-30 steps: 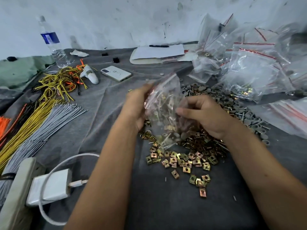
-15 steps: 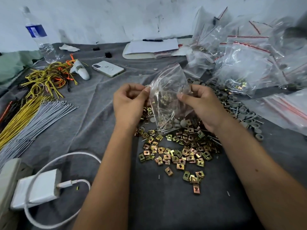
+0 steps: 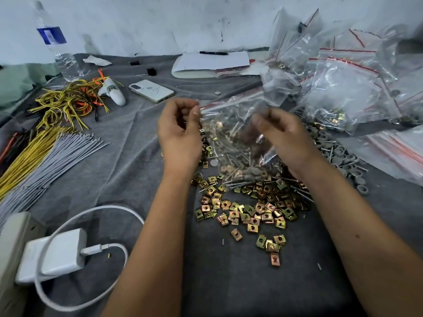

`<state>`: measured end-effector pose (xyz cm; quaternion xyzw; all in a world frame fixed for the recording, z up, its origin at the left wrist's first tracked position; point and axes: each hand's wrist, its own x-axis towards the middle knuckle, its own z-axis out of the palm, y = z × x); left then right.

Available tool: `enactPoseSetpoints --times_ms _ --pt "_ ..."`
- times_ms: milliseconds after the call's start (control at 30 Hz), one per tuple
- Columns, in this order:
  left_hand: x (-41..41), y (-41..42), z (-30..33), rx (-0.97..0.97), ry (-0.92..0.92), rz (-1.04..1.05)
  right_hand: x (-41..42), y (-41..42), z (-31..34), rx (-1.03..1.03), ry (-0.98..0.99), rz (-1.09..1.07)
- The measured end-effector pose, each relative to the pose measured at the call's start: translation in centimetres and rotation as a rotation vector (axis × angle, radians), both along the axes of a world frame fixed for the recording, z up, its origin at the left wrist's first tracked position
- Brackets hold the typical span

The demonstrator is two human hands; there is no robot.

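Your left hand (image 3: 180, 133) pinches the bag (image 3: 231, 138) right of it; your blurred right hand (image 3: 283, 136) grips it, fingers behind plastic.

I hold a bag (image 3: 233, 138) between my left hand (image 3: 180, 133) and my right hand (image 3: 283, 138), above the middle of the desk (image 3: 229, 282). A pile of clips (image 3: 251, 207) lies under it and nearer to me, with washers (image 3: 338, 154) to the right. More bags (image 3: 343, 92) are heaped in the far right corner. A notepad (image 3: 210, 62) lies at the far edge with a pen (image 3: 214, 53) on it. A phone (image 3: 151, 90) lies behind my left hand, a bottle (image 3: 60, 49) stands in the far left corner, wires (image 3: 45, 156) lie along the left edge, and a charger (image 3: 55, 255) sits in the near left corner.
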<state>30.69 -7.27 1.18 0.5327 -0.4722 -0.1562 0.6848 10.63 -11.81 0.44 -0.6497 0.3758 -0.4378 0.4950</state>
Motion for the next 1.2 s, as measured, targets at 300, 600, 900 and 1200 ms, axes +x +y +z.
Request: enactPoseSetpoints --times_ms 300,600,900,1200 --pt "-1.0 0.4 -0.1 -0.040 -0.337 0.003 -0.1 -0.2 0.1 -0.202 -0.150 -0.285" --pt "-2.2 0.1 -1.0 -0.134 -0.815 0.179 0.6 0.7 0.6 -0.670 0.230 -0.268" --pt "-2.3 -0.3 -1.2 -0.169 -0.769 0.078 0.6 0.9 1.1 -0.813 0.284 -0.305" --pt "-2.4 -0.2 -1.1 -0.156 -0.729 0.011 0.7 0.8 1.1 -0.920 0.370 -0.307"
